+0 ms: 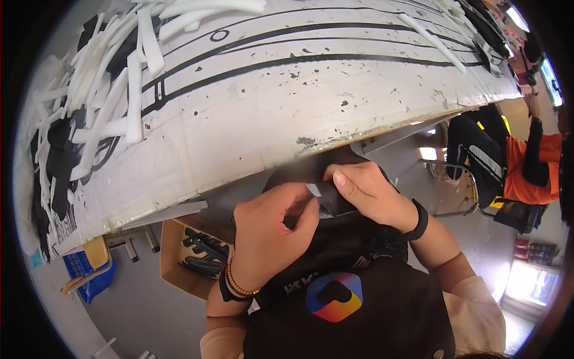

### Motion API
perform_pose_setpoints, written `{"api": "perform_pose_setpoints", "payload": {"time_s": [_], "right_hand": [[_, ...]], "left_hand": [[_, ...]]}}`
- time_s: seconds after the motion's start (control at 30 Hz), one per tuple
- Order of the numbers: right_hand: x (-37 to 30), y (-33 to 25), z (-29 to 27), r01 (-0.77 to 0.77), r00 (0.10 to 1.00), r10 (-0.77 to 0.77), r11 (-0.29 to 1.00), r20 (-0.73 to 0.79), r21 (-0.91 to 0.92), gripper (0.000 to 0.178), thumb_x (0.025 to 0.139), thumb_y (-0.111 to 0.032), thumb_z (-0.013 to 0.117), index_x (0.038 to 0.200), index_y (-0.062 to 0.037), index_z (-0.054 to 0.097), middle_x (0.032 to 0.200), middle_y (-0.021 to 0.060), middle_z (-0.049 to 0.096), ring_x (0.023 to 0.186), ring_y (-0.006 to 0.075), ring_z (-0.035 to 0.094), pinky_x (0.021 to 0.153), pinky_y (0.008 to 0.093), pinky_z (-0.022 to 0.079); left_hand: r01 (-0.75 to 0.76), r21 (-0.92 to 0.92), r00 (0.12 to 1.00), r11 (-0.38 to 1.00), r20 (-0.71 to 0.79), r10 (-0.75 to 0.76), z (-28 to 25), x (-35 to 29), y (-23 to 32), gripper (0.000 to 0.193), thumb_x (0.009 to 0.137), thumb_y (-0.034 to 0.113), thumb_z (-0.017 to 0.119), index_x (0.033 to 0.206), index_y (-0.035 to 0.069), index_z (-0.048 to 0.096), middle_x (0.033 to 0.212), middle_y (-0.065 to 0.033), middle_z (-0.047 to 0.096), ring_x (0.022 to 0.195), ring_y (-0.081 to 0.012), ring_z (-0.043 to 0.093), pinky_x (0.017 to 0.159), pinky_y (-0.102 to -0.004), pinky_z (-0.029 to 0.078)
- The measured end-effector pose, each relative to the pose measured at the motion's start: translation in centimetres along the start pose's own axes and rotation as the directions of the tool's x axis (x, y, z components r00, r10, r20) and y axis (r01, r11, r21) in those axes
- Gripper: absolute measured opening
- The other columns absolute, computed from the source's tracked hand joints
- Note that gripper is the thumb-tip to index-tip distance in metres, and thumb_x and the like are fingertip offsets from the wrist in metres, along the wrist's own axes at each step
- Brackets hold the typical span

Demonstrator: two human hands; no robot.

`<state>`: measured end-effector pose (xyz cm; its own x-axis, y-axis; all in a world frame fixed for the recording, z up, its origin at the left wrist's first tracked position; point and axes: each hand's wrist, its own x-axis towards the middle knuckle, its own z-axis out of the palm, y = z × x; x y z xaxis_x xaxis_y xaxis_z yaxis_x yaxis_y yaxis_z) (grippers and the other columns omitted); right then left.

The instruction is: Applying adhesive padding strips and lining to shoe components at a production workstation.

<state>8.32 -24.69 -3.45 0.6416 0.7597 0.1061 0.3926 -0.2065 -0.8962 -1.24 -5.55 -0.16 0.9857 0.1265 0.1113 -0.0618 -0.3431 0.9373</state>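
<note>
In front of my apron, just below the table edge, both hands work close together. My left hand (272, 230) is closed in a pinch, with a small whitish strip (314, 190) at its thumb and fingertips. Beside it, my right hand (376, 194) is closed, its thumb pressed on a black piece (336, 200) that looks thin and flat. The black piece reaches toward my left fingertips; its outline merges with the dark apron (335, 257) behind it. The fingers of my right hand under the piece are mostly hidden.
A worn white table (251, 119) with black lines spans the top. White foam-like strips (134, 96) and black pieces are heaped at its left; another strip (430, 42) lies far right. Below left are a cardboard box (170, 257) of black parts and a blue crate (89, 281). A person in orange (532, 167) sits at right.
</note>
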Motion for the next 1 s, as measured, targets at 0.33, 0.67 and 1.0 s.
{"api": "perform_pose_setpoints", "payload": {"time_s": [0.33,0.67,1.0], "right_hand": [[-0.7,-0.5,0.1,0.022,0.999,-0.031,0.959,-0.026,-0.281,0.037,0.108,-0.029,0.042,0.089,-0.001,0.057,0.071,0.0182,0.055,0.068,0.04,0.058,0.061,0.0448,0.047],[-2.2,-0.7,-0.1,-0.114,0.991,0.121,0.987,0.061,-0.109,0.042,0.11,-0.029,0.04,0.081,-0.0009,0.052,0.065,0.0186,0.05,0.062,0.0407,0.051,0.059,0.0434,0.044],[-2.5,0.6,-1.1,-0.599,0.797,0.437,0.663,0.417,0.449,0.061,0.11,-0.049,0.034,0.086,-0.0008,0.064,0.06,0.0045,0.048,0.051,0.0104,0.041,0.049,0.0275,0.034]], "left_hand": [[-0.124,0.453,0.992,0.883,0.023,0.128,0.6,-0.2,-0.9,0.009,0.085,0.002,0.07,0.094,0.0,0.072,0.074,-0.0099,0.073,0.065,-0.0148,0.073,0.059,-0.0242,0.055],[0.411,-0.428,0.911,0.805,0.165,-0.378,1.0,0.3,-3.0,0.007,0.09,0.001,0.065,0.091,-0.006,0.069,0.076,-0.009,0.071,0.062,-0.0149,0.071,0.056,-0.0238,0.056],[0.486,-0.665,0.874,0.567,0.377,-0.306,2.2,-0.2,-4.5,0.019,0.099,0.01,0.059,0.108,-0.006,0.062,0.091,-0.0134,0.07,0.073,-0.0221,0.074,0.065,-0.0267,0.059]]}}
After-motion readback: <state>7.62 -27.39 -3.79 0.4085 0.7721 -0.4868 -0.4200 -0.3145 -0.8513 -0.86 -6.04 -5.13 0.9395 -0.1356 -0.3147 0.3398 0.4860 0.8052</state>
